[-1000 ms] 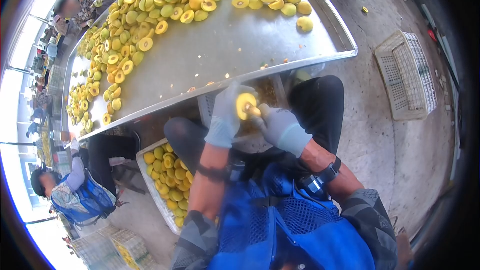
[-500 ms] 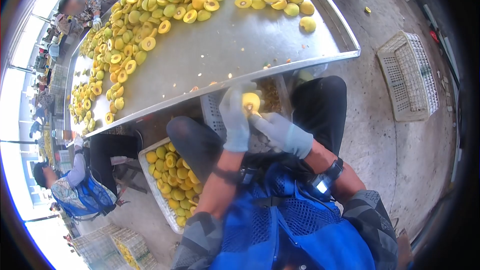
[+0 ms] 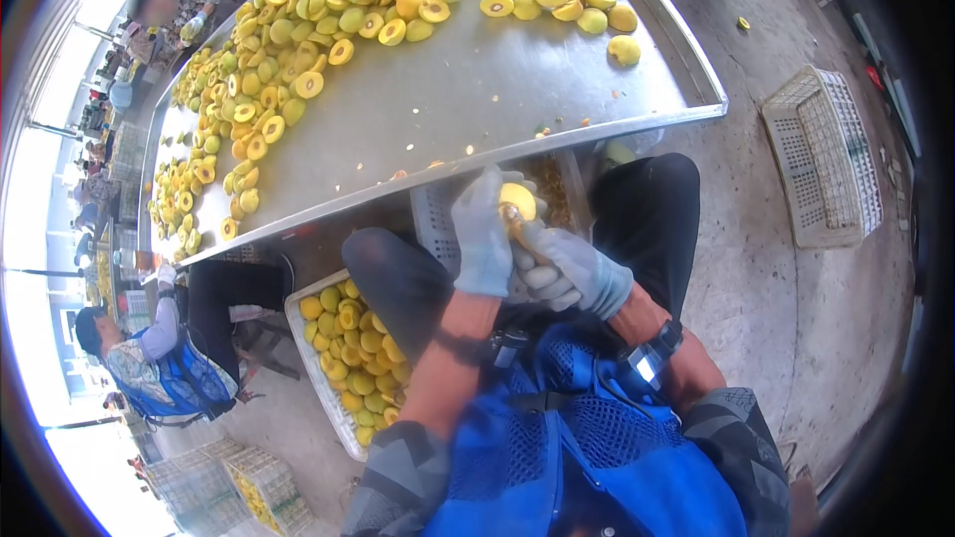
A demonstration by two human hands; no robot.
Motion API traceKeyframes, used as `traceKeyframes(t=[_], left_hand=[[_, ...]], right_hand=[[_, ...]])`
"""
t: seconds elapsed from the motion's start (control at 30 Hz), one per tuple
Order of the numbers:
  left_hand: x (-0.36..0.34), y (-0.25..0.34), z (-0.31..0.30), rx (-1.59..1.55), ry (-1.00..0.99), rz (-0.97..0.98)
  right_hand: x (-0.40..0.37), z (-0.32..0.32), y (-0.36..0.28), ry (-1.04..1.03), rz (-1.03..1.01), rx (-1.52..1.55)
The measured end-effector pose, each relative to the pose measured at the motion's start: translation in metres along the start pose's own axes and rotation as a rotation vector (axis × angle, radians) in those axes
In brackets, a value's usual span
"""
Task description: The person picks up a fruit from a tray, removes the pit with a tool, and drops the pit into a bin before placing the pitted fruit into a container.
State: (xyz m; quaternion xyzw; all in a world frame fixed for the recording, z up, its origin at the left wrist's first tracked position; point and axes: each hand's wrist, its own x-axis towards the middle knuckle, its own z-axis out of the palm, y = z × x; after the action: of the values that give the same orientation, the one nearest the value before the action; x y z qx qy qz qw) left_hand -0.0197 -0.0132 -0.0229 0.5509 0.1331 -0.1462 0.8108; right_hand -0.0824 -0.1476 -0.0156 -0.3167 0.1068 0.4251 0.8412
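**A yellow fruit is held over the lap in two gloved hands, just below the rim of the steel table.**
The yellow fruit is gripped by the left hand, whose fingers are curled round its far side, in front of a white crate set between the knees. The right hand is clenched just beneath the fruit and pressed against it; what that fist encloses cannot be told. Cut fruit halves are spread across the table, and more are heaped in a tray beside the left knee.
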Motion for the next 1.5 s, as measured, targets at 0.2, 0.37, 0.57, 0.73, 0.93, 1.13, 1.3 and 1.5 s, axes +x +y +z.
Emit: traceKeyframes(t=[0.2, 0.37, 0.57, 0.73, 0.93, 1.13, 1.3, 1.5], left_hand=[[0.017, -0.006, -0.008, -0.210, 0.012, -0.170], [0.016, -0.006, -0.011, -0.274, 0.012, -0.140], [0.037, -0.018, -0.034, -0.487, -0.038, -0.203], [0.021, -0.007, -0.034, -0.211, -0.141, 0.059], [0.024, -0.005, -0.061, 0.432, -0.285, 0.498], [0.011, 0.018, -0.065, 0.619, -0.447, 0.454], [0.012, 0.019, -0.065, 0.584, -0.499, 0.291], [0.023, 0.008, -0.069, 0.524, -0.628, 0.351]], right_hand=[[0.004, 0.003, -0.001, 0.051, -0.038, -0.067], [0.013, -0.012, 0.006, -0.051, 0.001, 0.063], [0.005, -0.012, 0.011, -0.212, -0.239, 0.221], [0.007, -0.002, -0.007, 0.269, -0.520, -0.444], [-0.008, 0.012, -0.030, 0.441, -0.583, -1.363], [-0.002, 0.005, -0.040, 0.374, -0.643, -1.757], [0.004, -0.001, -0.038, 0.399, -0.662, -1.866], [0.002, 0.000, -0.042, 0.377, -0.592, -1.952]])
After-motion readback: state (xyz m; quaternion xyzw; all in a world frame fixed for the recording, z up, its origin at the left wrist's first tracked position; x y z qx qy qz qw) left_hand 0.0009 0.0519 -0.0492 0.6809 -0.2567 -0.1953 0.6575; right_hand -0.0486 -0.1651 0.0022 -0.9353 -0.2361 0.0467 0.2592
